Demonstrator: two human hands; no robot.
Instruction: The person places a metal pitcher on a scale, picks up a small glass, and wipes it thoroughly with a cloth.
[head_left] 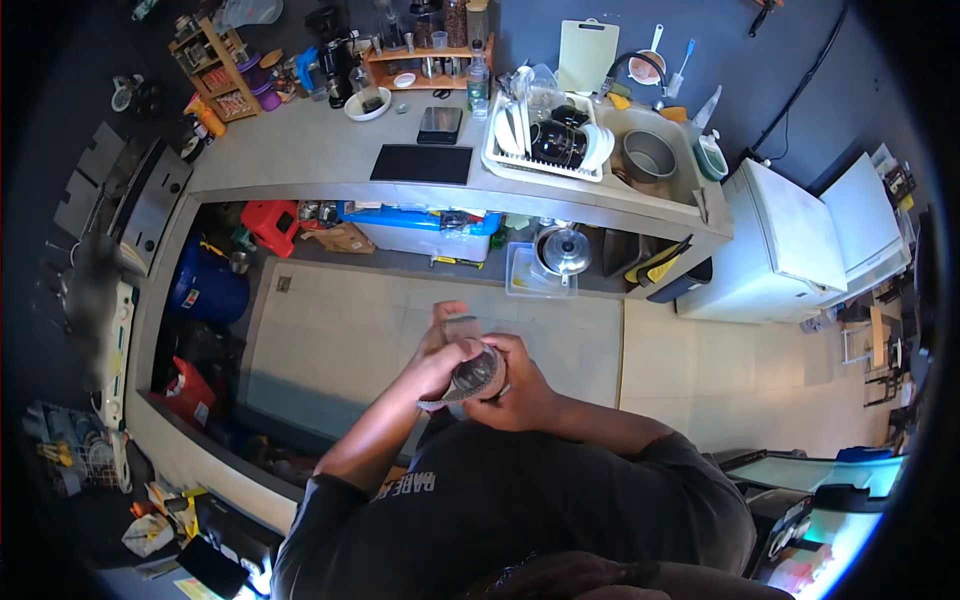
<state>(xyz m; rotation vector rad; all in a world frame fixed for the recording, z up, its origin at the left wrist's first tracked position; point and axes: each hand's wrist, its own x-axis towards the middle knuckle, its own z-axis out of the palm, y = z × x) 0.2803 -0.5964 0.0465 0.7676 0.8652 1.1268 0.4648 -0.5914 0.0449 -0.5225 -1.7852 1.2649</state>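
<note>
In front of my chest I hold a small see-through container [478, 374] with a dark round end facing up. My left hand [440, 362] is closed about its left side, the thumb lying across the top. A flat, pale see-through piece [461, 327] shows at the fingers of that hand; whether it belongs to the container I cannot make out. My right hand [518, 388] wraps the container from the right, its fingers bent. The contents are too blurred to name.
Ahead runs a counter [300, 150] with a black mat [421, 164], a small scale [440, 124] and a dish rack [500, 160] of dishes. The sink holds a grey pot [649, 156]. Below stand a blue-lidded box [400, 232] and a red stool [269, 226]. A white freezer [765, 240] stands right.
</note>
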